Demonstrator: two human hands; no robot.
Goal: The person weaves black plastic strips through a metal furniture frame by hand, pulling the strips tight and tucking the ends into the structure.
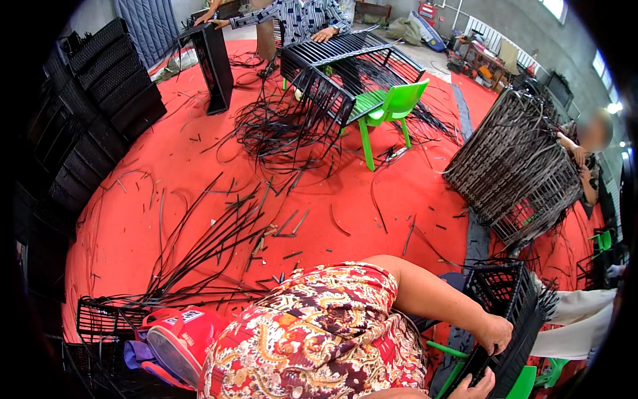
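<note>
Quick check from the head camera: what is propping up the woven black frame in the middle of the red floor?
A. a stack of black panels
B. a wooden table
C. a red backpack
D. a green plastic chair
D: the woven black frame leans on a green plastic chair standing on the red floor, with loose black strips trailing from it.

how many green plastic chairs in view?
3, maybe more hidden. One bright green chair stands upright on the red mat, top centre. A second chair shows only green legs and edge under the woven frame at bottom right. A third chair peeks at far right.
</note>
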